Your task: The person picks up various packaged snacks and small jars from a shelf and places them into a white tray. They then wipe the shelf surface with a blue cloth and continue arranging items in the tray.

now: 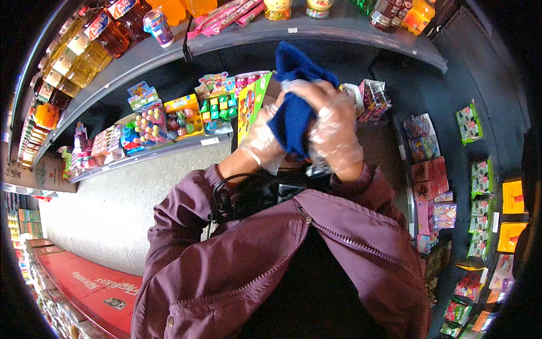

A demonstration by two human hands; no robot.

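A dark blue cloth (pixel 292 123) is bunched between my two hands, its upper end sticking up above my fingers. My left hand (pixel 264 129), in a clear plastic glove, grips the cloth from the left. From the right my right hand (pixel 336 123), gloved the same way and a little blurred, closes over it. A yellow and green display box (pixel 252 104) of sweets stands just behind my left hand. Near my right hand is a box of small wrapped packets (pixel 374 100).
Above my hands runs a grey shelf (pixel 322 31) with bottled drinks (pixel 80 70) and pink packets (pixel 224 17). A lower shelf holds toy-like candies (pixel 148 123). Packets (pixel 480 178) hang at the right. A red carton (pixel 93 284) lies at lower left beside the floor (pixel 114 203).
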